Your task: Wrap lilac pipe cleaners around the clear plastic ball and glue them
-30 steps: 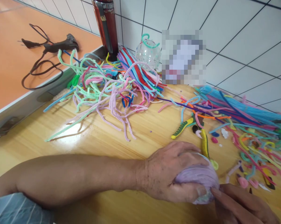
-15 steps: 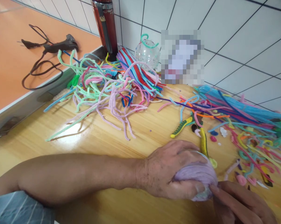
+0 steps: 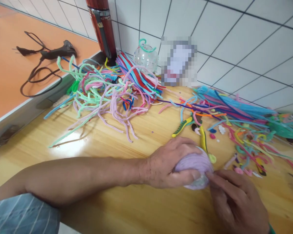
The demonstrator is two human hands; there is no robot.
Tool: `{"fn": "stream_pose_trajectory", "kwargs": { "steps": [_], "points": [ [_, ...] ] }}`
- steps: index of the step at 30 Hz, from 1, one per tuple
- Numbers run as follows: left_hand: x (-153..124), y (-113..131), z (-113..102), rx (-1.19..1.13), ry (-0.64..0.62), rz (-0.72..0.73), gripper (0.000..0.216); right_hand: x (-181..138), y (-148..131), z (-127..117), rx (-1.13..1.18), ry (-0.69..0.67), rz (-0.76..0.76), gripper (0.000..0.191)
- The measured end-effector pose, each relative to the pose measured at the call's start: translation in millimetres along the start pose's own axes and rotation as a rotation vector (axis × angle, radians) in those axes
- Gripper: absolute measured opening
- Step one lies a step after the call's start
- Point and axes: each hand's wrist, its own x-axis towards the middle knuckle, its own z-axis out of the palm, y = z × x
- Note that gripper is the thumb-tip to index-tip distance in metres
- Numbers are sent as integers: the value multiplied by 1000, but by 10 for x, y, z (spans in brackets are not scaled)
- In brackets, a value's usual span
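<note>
My left hand [image 3: 164, 162] is wrapped over a rounded object covered in lilac pipe cleaner [image 3: 195, 164], thumb on the near side and fingers across the top. A pale, see-through patch shows on it by the thumb tip. At its right edge, my right hand [image 3: 240, 200] has thumb and fingers pinched together, the index fingertip touching the lilac winding. Whatever sits in that pinch is hidden. Just beyond the wrapped object lie pliers with yellow and green handles [image 3: 182, 126], spread apart on the wooden table [image 3: 107, 204].
Loose pipe cleaners [image 3: 117, 100] heap at the back left beside a bundle [image 3: 141, 78]. Another bundle [image 3: 238, 107] and scattered offcuts [image 3: 248, 152] lie right. A clear round jar [image 3: 146, 60], red flask [image 3: 101, 32] and blurred phone [image 3: 179, 61] line the wall. A corded black tool [image 3: 58, 50] rests on the orange surface.
The view has shifted slightly. Both hands and the lilac-wrapped object have moved a little away from me and left, and more of my right hand shows. Their grips look the same.
</note>
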Motion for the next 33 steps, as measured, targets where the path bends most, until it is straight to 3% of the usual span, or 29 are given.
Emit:
{"fn": "stream_pose_trajectory", "kwargs": {
  "steps": [6,11,21,33],
  "points": [
    [-6,38,-55,-28,-10,-18,44,134,-102,69,-51,156,-100,24],
    [-10,77,-126,-63,-70,-66,39,139,-93,76,-45,176,-124,29],
    [2,41,-91,-58,-59,-64,43,110,-91,70,-45,193,-123,39],
    [0,91,-64,-16,-23,-96,41,125,-189,67,-49,218,-155,32]
  ]
}}
